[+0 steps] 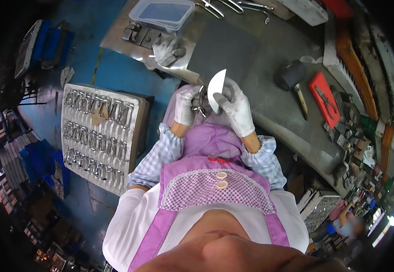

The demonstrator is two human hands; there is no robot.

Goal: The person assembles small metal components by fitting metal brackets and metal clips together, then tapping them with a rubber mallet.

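Observation:
My left hand, in a white work glove, is closed around a small shiny metal part, whose exact kind I cannot make out. Beside it, my right hand, also gloved, pinches a pale crescent-shaped metal blade between thumb and fingers. The blade's pointed end rises up and away from me. Both hands are close together over my lap, near the workbench edge, with a narrow gap between the metal part and the blade.
A grey tray of shiny metal parts stands at left. The workbench bears a mallet, pliers on a red tray, loose gloves, a metal fixture, a plastic box and curved metal handles.

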